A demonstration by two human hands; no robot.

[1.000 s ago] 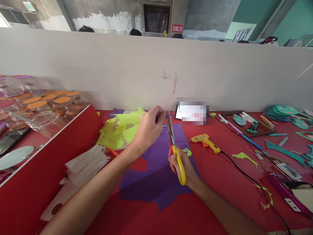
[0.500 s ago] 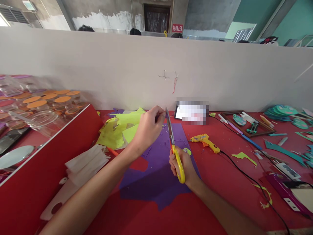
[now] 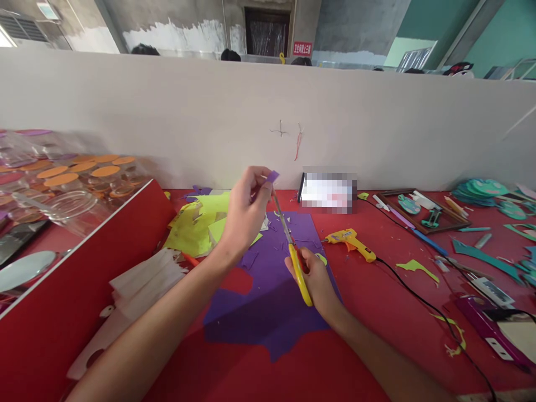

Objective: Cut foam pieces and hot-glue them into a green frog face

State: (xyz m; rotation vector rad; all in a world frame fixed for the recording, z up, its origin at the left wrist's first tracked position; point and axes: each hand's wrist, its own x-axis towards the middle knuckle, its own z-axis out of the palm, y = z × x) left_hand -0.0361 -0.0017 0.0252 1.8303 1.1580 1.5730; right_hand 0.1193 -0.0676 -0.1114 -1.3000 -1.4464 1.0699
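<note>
Pinched between the fingertips of my left hand (image 3: 247, 209) is a small purple paper piece (image 3: 273, 177). My right hand (image 3: 316, 277) grips a pair of scissors (image 3: 299, 274) with yellow handles, blades pointing up and away. Their tips come up close beside my left fingertips, just below the purple piece; whether they touch it I cannot tell. Beneath both hands lies a purple sheet (image 3: 259, 307) with an uneven edge, strewn with thin purple offcuts (image 3: 250, 258). Yellow-green sheets (image 3: 192, 226) are heaped left of my left hand.
A yellow glue gun (image 3: 352, 243) with a black cord lies to the right, below a phone with a blurred screen (image 3: 326, 192). A red divider (image 3: 84, 279) stands on the left, with clear jars (image 3: 75, 206) beyond it. Teal cutouts (image 3: 479, 192) and a wooden frame (image 3: 454, 224) are far right.
My left hand has shifted left and slightly up, and the purple piece now shows in its fingers. The scissors have tilted further left, their tips following the left hand.
</note>
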